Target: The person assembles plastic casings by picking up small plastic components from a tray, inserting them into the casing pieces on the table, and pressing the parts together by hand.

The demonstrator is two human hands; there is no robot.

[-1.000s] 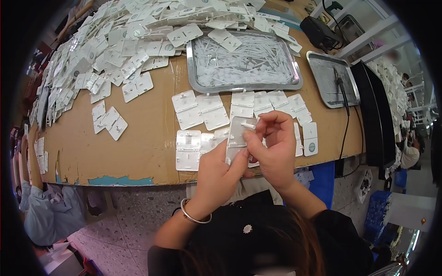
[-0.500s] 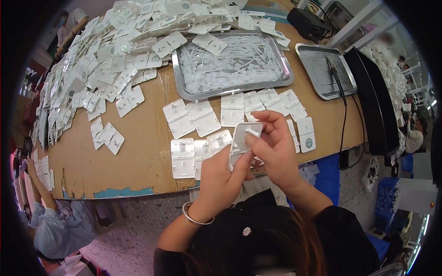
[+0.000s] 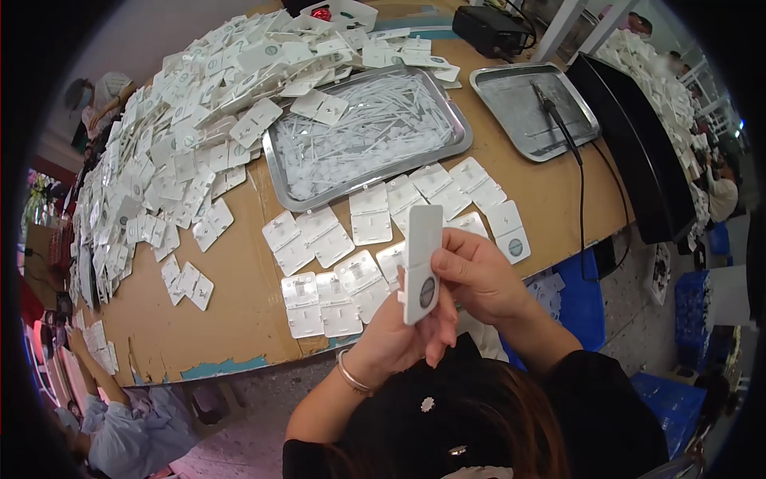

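Between my hands a white hinged plastic panel (image 3: 424, 239) stands nearly upright, its smooth face with a dark round emblem towards me. My right hand (image 3: 483, 275) pinches its right edge, thumb on the front face. The panel's lower end is against my left hand (image 3: 399, 339), whose fingers curl loosely behind it; the left thumb is mostly hidden. Past my hands, similar panels (image 3: 303, 303) lie unfolded in two rows, mostly inside face up. One panel (image 3: 508, 230) by my right hand shows its emblem and a lightning mark.
A metal tray (image 3: 279, 188) holds thin white sticks. A large pile of panels (image 3: 183, 136) covers the back left. On the right are a smaller tray (image 3: 523, 140) with a soldering-iron-like tool (image 3: 550, 108), its cable, and a black bin (image 3: 638, 160). A person (image 3: 132, 431) sits at left.
The panel has been turned over from its inside, with a white post, to its emblem face, and raised upright. My left fingers have loosened. The whole view has shifted slightly.
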